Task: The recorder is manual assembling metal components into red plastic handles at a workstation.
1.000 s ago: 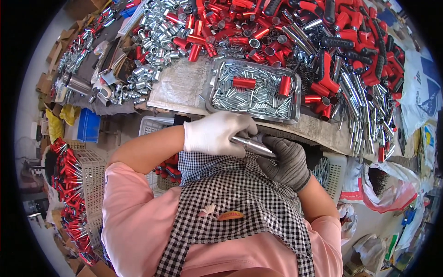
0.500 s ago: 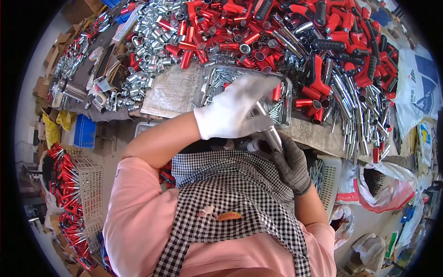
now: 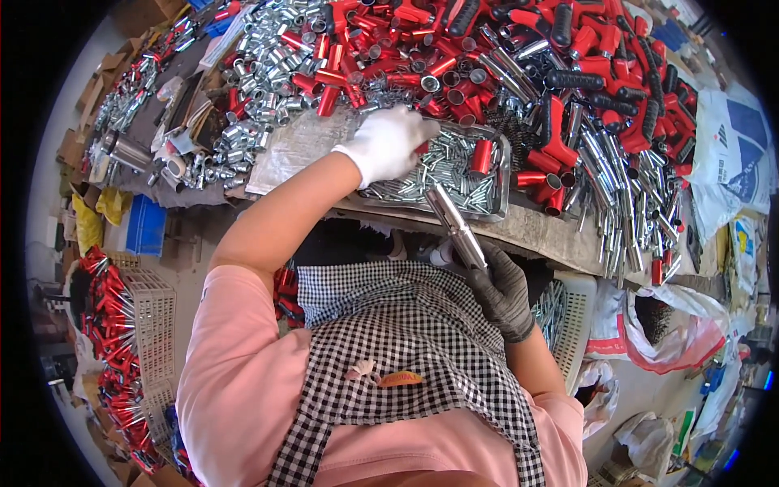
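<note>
My right hand (image 3: 505, 294), in a dark grey glove, is closed around the lower end of a shiny metal tube (image 3: 456, 225). The tube tilts up and left, its open slotted end at the tray's front edge. My left hand (image 3: 391, 144), in a white glove, is over the left part of a clear tray (image 3: 505, 183) of small silver pins (image 3: 453, 172). Its fingers are curled, and what they grip is hidden. A bit of a red piece (image 3: 422, 148) shows beside those fingers. A red metal sleeve (image 3: 482, 157) lies on the pins at the tray's right.
Behind the tray are heaped red sleeves (image 3: 442, 66) and silver collars (image 3: 264, 105). Red handles with black grips (image 3: 578, 79) and chrome rods (image 3: 621, 199) pile up at the right. Crates (image 3: 154, 325) of red-handled parts stand at lower left, an open white bag (image 3: 682, 329) at right.
My left hand has left the metal tube and moved left to the tray's far-left part. My right hand still holds the tube, its upper end now uncovered.
</note>
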`<action>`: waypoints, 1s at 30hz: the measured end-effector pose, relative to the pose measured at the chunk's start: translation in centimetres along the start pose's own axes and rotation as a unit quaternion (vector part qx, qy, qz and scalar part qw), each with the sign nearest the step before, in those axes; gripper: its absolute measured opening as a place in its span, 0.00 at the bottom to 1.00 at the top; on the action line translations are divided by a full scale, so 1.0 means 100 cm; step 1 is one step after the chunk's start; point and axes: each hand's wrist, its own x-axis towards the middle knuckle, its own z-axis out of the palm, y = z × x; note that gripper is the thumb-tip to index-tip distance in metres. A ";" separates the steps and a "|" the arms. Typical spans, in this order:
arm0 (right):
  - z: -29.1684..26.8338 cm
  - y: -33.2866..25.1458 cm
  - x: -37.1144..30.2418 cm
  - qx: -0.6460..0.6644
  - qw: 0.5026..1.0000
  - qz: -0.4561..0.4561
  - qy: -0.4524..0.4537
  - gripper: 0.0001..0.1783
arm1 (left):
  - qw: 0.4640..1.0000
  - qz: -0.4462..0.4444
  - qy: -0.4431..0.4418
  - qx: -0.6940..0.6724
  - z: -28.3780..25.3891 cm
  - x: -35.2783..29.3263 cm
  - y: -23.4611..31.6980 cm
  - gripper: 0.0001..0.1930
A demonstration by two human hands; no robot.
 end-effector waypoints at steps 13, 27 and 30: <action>0.019 0.009 0.010 0.131 0.983 0.120 -0.041 0.31 | 0.716 -0.126 0.125 -0.676 -0.022 -0.077 0.026 0.22; 0.049 0.012 0.019 0.172 0.979 0.100 -0.043 0.28 | 0.569 -0.122 0.084 -0.809 0.008 -0.088 0.056 0.25; 0.057 0.015 0.023 0.134 0.988 0.065 -0.036 0.28 | 0.536 -0.162 0.132 -0.818 0.004 -0.086 0.068 0.27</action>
